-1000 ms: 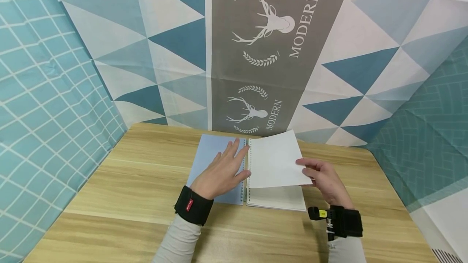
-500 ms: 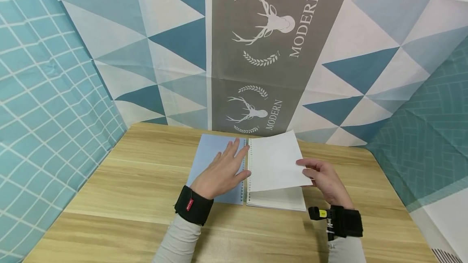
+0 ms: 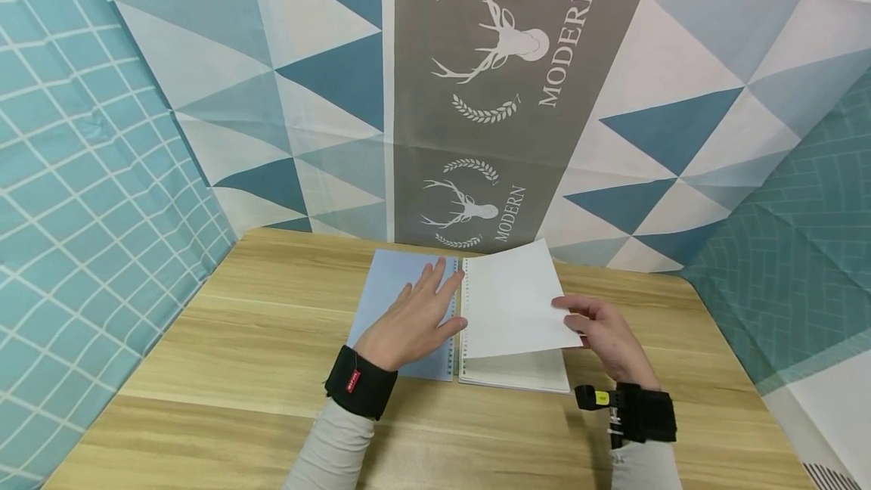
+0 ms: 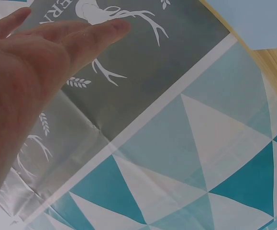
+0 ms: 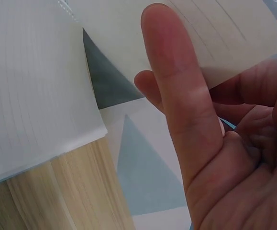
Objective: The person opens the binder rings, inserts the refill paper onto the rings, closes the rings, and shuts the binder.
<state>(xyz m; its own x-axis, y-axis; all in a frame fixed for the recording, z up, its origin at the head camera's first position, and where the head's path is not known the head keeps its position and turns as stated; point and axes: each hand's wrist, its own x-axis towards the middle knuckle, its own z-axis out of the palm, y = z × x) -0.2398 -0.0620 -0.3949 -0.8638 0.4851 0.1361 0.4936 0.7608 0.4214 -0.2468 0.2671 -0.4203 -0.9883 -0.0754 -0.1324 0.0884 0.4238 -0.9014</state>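
An open spiral notebook lies near the back of the table, its blue cover [image 3: 391, 278] on the left and its white pages [image 3: 520, 373] on the right. One page [image 3: 510, 301] is raised off the stack at a slant, still attached along the punched middle edge. My right hand [image 3: 605, 335] pinches that page at its right side near the lower corner. Faint ruled lines show on the pages below [image 5: 38, 100] in the right wrist view. My left hand [image 3: 411, 320], fingers spread and straight, is over the blue cover with fingertips near the binding.
The wooden table [image 3: 258, 369] extends on both sides and in front of the notebook. A patterned cloth [image 3: 483, 97] with deer heads and triangles hangs right behind the table's back edge. Blue tiled cloth [image 3: 102, 172] borders the left. Each wrist wears a black band [image 3: 361, 383].
The raised page shifts slightly, its lower edge dropping a little and its upper corner rising slightly. Both hands stay almost where they were.
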